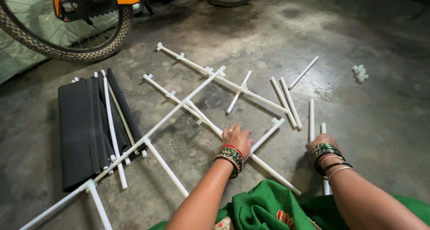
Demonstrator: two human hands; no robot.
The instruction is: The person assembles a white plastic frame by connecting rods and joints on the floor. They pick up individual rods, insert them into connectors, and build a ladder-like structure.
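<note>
On the rough, stained concrete floor (358, 136) in front of you lies a frame of thin white plastic rods (179, 110), smooth and round, joined by small white connector pieces. Your left hand (236, 139) rests palm-down on a rod near the frame's middle joint, fingers bent over it; can't tell if they actually grip. Your right hand (323, 142) sits on the lower end of a loose upright rod (323, 130), fingers hidden behind the wrist, so grip unclear. Both wrists carry green and red bangles. More loose rods (286, 100) lie just beyond, near each other. A black fabric bundle (83, 127), matte and folded, lies left with rods across it. Small white connectors (360, 73) sit far right, blurry. A knobby bicycle tyre (67, 51) is cut off at top left. Green cloth (264, 207) covers your lap.
</note>
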